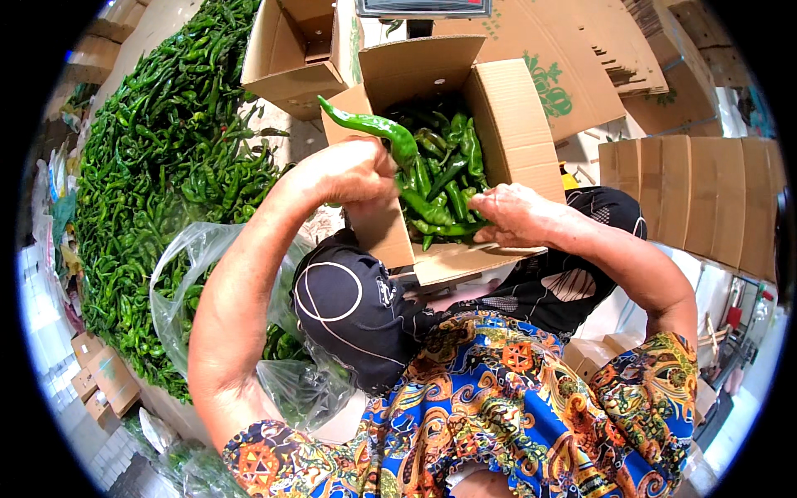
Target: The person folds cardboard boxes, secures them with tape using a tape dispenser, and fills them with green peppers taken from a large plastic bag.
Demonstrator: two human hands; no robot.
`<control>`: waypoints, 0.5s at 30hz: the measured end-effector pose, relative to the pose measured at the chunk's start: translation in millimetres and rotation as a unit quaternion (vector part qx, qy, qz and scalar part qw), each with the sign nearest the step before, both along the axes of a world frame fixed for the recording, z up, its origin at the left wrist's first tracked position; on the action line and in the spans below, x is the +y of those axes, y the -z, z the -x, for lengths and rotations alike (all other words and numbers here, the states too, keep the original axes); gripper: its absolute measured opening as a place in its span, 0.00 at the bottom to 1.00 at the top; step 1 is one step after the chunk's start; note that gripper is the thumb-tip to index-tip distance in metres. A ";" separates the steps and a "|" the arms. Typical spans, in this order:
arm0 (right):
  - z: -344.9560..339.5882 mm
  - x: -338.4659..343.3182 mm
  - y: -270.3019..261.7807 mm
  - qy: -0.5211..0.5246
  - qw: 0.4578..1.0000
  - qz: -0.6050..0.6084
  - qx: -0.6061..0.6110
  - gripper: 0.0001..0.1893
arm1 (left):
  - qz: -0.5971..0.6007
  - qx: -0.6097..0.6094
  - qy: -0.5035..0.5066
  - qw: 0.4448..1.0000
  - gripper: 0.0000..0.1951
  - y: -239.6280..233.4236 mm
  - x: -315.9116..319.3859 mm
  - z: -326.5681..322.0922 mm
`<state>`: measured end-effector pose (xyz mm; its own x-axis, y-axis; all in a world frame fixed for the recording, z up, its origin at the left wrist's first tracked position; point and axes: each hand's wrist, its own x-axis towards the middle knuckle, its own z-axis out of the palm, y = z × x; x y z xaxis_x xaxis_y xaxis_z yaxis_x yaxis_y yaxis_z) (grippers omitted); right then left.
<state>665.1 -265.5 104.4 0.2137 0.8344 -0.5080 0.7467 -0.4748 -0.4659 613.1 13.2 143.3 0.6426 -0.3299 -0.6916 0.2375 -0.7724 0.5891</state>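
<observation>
An open cardboard box [514, 134] stands before me, between my knees, with long green peppers [445, 174] piled inside. My left hand [367, 171] is curled at the box's left side, closed on a large curved green pepper [373, 126]. The thin end of that pepper points up and left, past the box's left flap. Over the near right corner, my right hand [520, 215] reaches in with its fingertips at the peppers. Whether it grips one of them is hidden.
A large heap of green peppers [155, 149] spreads along the left. Beside my left knee lies a clear plastic bag [305, 386] with peppers in it. Another open carton [299, 81] and a scale-like device [423, 6] are ahead. Flattened cardboard [560, 37] and folded cartons [691, 199] lie right.
</observation>
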 end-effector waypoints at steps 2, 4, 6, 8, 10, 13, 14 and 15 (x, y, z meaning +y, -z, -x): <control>4.4 0.0 -1.9 -0.012 0.999 0.039 -0.005 0.20 | -0.158 -0.117 0.085 0.977 0.11 8.7 7.9 8.6; 5.5 -4.4 3.6 -0.036 0.999 0.021 -0.027 0.17 | -0.251 -0.226 0.121 0.933 0.10 2.5 29.6 25.9; 3.3 -8.9 5.0 -0.024 0.999 0.038 -0.029 0.17 | -0.096 -0.194 -0.014 0.976 0.09 -18.6 53.7 48.2; -0.8 -6.4 4.1 -0.025 0.998 0.038 -0.034 0.16 | 0.015 -0.116 -0.201 0.973 0.09 -34.3 76.5 92.8; 0.5 1.4 -6.4 -0.029 0.999 0.040 -0.021 0.16 | 0.043 -0.072 -0.354 0.932 0.12 -42.8 99.1 150.4; 8.6 13.1 -21.6 -0.031 0.999 0.025 0.012 0.19 | -0.024 -0.081 -0.437 0.895 0.29 -46.4 136.2 244.6; 10.2 12.4 -24.8 -0.033 0.999 -0.002 0.022 0.18 | -0.110 -0.117 -0.375 0.913 0.34 -47.7 142.6 269.2; 10.9 13.3 -28.1 -0.037 0.998 -0.030 0.034 0.17 | -0.197 -0.145 -0.307 0.920 0.40 -51.0 146.3 295.6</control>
<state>654.1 -252.2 132.5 0.1172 0.8758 -0.4682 0.7439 -0.3898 -0.5428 317.6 159.6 194.3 0.8010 0.3958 -0.4491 0.5764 -0.7126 0.4000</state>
